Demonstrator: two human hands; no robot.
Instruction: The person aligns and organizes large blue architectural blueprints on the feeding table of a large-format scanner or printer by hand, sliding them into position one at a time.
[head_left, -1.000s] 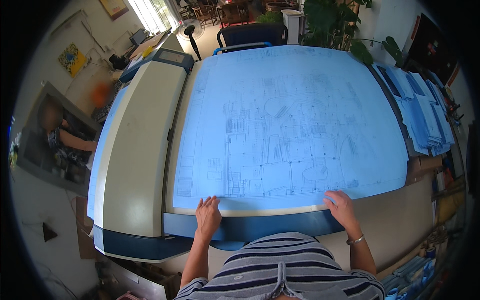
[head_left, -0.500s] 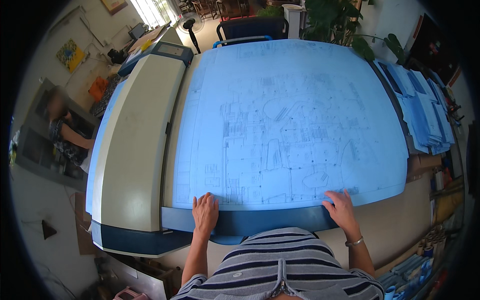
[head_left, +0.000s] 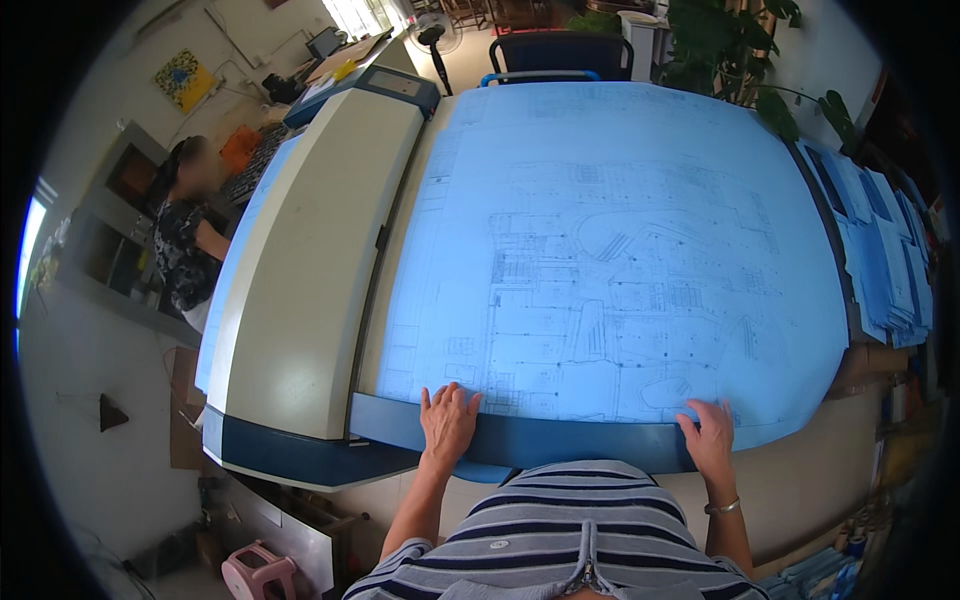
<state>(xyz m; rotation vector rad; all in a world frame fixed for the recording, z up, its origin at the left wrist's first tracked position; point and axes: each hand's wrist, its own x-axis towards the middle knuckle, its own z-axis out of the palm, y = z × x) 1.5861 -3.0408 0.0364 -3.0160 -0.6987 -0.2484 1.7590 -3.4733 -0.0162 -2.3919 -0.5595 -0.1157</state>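
Note:
A wide pale-blue sheet printed with a plan drawing (head_left: 600,270) lies across the flat bed of a large cream-and-dark-blue machine. My left hand (head_left: 450,422) rests at the sheet's near edge, over the machine's dark-blue front bar (head_left: 570,440), its fingers spread and pointing away from me. Farther right, my right hand (head_left: 710,435) lies near the bar's right end, with fingers apart and slightly bent over the sheet's edge. Neither hand grips anything. To the left of the sheet runs the machine's long cream cover (head_left: 310,260).
Folded blue sheets (head_left: 885,250) are stacked at the right. A dark chair (head_left: 562,58) stands beyond the far edge, beside a leafy plant (head_left: 720,45). At the left a person (head_left: 190,230) is behind the machine. A pink stool (head_left: 258,570) stands at lower left.
The view has turned left, so the machine and sheet appear farther right and more of the person at the left shows. Both hands stay at the near edge with fingers apart.

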